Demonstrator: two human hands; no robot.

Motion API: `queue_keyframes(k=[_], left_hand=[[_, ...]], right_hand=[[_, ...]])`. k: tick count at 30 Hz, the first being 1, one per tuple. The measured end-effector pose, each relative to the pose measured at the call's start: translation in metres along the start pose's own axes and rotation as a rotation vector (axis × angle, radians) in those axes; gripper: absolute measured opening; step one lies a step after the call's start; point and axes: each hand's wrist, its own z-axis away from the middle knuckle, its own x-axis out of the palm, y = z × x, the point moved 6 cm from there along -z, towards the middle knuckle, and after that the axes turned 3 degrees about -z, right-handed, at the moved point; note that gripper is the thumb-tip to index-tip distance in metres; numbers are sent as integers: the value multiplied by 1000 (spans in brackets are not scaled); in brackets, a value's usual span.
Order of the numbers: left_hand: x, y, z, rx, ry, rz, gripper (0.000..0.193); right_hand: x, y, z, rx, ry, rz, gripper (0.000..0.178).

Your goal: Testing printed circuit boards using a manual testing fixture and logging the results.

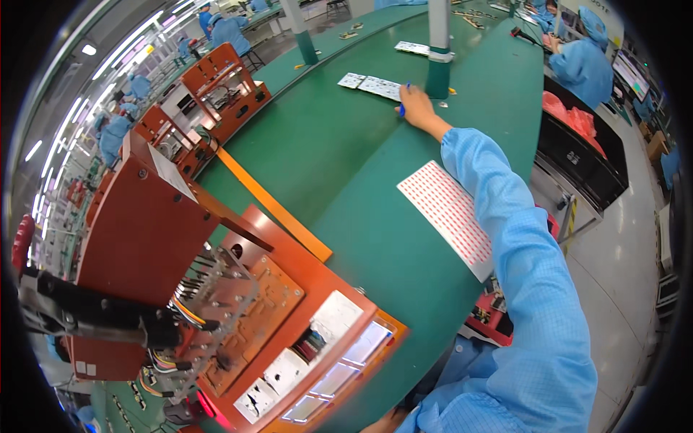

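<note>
My right hand [419,110] reaches far across the green bench, its fingers closed at the right end of a white circuit board panel [380,87]. Blue shows at the fingertips; whether these are finger covers or a small tool I cannot make out. A shorter white board [351,80] lies against the panel's left end. Nearer to me, beside my right sleeve, is a white sheet with rows of red marks [444,216]. At the lower edge only a bit of skin shows, perhaps my left hand [388,421]; its fingers are hidden.
An orange-red test fixture [289,339] with wires and pins fills the near left. An orange strip [274,206] crosses the green bench [361,231]. Behind my hand rises a post [439,54], with another white board [413,47] near it. A black bin [581,148] stands at the right. Several people work farther off.
</note>
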Motion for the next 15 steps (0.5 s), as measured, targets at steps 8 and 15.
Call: queue_keyframes(k=[8,15], left_hand=[[6,-37,3,-57,13,168,32],[14,-13,-1,-18,35,335,31]], right_hand=[[39,28,-36,184,-83,5,38],[-26,-15,-10,338,-189,-329,46]])
